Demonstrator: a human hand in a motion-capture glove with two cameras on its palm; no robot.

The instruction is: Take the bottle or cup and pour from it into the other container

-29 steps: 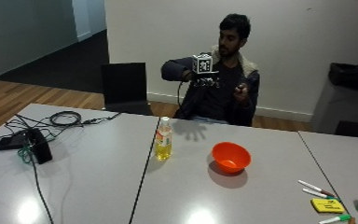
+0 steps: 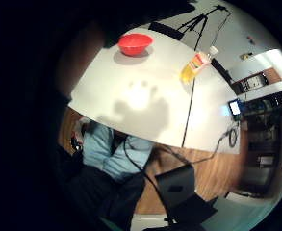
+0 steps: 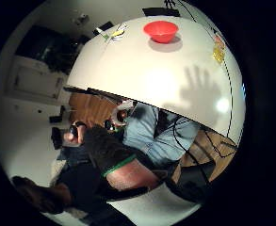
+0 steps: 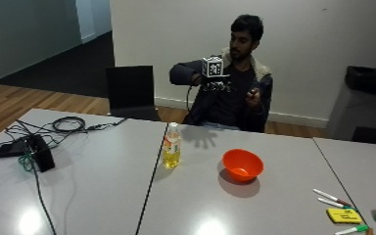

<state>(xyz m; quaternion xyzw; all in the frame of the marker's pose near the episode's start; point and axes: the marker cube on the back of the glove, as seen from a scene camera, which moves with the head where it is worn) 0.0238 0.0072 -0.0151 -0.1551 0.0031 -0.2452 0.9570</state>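
Observation:
A clear bottle [image 4: 171, 147] of yellow liquid with a white cap stands upright on the grey table [image 4: 97, 196], beside the seam between two tabletops. An orange-red bowl [image 4: 243, 165] sits to its right, apart from it. My gloved right hand [image 4: 214, 86] is raised at chest height behind the table's far edge, well above and away from both. It holds nothing, and its shadow on the table shows spread fingers. Both palm views look down on the tabletop, with the bowl [image 2: 135, 43] [image 3: 161, 30] and the bottle [image 2: 196, 63] [image 3: 218, 51] far off.
Black cables and a small black device [image 4: 36, 152] lie at the table's left end. Markers and a yellow pad [image 4: 341, 214] lie at the right front. A black chair [image 4: 130, 93] stands behind the table, left of the person.

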